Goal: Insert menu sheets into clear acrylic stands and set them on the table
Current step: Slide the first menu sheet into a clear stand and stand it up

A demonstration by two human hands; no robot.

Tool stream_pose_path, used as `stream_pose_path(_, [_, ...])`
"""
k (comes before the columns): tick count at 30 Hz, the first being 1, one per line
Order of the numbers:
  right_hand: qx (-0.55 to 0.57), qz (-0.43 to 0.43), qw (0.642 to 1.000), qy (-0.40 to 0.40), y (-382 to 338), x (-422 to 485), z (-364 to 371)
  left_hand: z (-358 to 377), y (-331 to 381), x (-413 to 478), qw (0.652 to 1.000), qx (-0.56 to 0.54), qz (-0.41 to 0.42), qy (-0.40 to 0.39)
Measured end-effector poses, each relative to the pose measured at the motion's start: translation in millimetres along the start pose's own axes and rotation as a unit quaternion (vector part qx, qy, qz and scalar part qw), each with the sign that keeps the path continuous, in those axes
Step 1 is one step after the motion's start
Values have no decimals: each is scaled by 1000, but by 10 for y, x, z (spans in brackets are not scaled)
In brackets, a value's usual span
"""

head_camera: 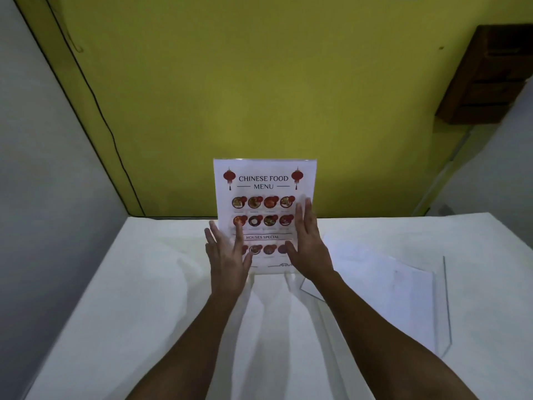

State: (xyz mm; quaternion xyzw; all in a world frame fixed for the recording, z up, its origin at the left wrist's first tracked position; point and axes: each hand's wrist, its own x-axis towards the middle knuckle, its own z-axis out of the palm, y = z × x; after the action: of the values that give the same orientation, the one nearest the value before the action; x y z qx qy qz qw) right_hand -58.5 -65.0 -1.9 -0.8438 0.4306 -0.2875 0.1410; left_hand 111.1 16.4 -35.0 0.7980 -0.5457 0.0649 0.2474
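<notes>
Centrally, a table (144,298) draped in white cloth fills the lower half of the view, set against a yellow-green wall (259,82); a dark cable (95,96) runs diagonally down the wall's left side, and a brown wooden fixture (487,76) hangs at upper right. An upright clear acrylic stand (313,180) rises at the table's middle, near the far edge, its transparent foot resting on the cloth. Inside it sits a menu sheet (264,183) headed "CHINESE FOOD MENU", printed side toward the camera, with red lanterns at the top corners and rows of round dish pictures below.

To the right of the stand, and well apart from it, a second clear stand (444,298) lies on the cloth with loose white sheets (389,284) on or within it; which cannot be told.

Both forearms reach in from the bottom edge. The left hand (227,255) is spread flat, fingers extended, in front of the menu's lower left corner. The right hand (308,243) is likewise flat with fingers together and thumb splayed, over the lower right edge. Neither hand grips anything; whether the palms touch the acrylic face or hover just before it cannot be told.
</notes>
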Motion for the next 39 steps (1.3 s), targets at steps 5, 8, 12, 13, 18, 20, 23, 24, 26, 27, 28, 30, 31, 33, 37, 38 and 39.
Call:
stream_pose_path(5, [-76, -2, 996, -39, -1, 32, -49, -85, -51, 130, 999, 7, 39, -19])
stream_pose_path(8, [-98, 13, 994, -56, -19, 39, -66, -123, -65, 149, 998, 26, 47, -41])
stream_pose_path(12, [-106, 26, 992, -65, -58, 37, -80, -170, -71, 144, 996, 28, 48, -65])
stream_pose_path(13, [-109, 32, 991, -69, -71, 39, -86, -189, -68, 145, 996, 27, 48, -71])
stream_pose_path(18, [-111, 53, 989, -86, -138, 50, -134, -265, -50, 158, 994, 26, 48, -94])
stream_pose_path(20, [-111, 59, 988, -90, -164, 45, -145, -274, -52, 155, 994, 26, 49, -98])
stream_pose_path(23, [-110, 74, 987, -92, -203, 35, -149, -304, -72, 145, 993, 26, 60, -98])
stream_pose_path(24, [-109, 78, 987, -92, -213, 29, -153, -306, -80, 139, 993, 27, 66, -96])
stream_pose_path(26, [-109, 82, 986, -95, -224, 15, -158, -313, -95, 128, 992, 32, 76, -92])
stream_pose_path(27, [-112, 84, 985, -96, -229, 8, -165, -320, -97, 125, 992, 37, 78, -94])
stream_pose_path(28, [-116, 88, 984, -99, -231, 0, -177, -324, -96, 120, 992, 43, 80, -92])
stream_pose_path(30, [-133, 92, 981, -107, -211, -28, -217, -312, -85, 104, 991, 64, 85, -78])
stream_pose_path(31, [-151, 91, 978, -108, -199, -27, -231, -315, -92, 106, 991, 77, 86, -72])
stream_pose_path(33, [-193, 96, 970, -113, -122, -100, -323, -276, -47, 38, 989, 85, 96, -68])
stream_pose_path(37, [-226, 119, 959, -125, 112, -133, -593, -225, 155, -37, 988, 82, 116, -61])
stream_pose_path(38, [-232, 122, 957, -127, 189, -131, -677, -199, 250, -55, 989, 78, 115, -59])
stream_pose_path(39, [-235, 123, 955, -132, 271, -128, -759, -175, 353, -76, 989, 75, 110, -61])
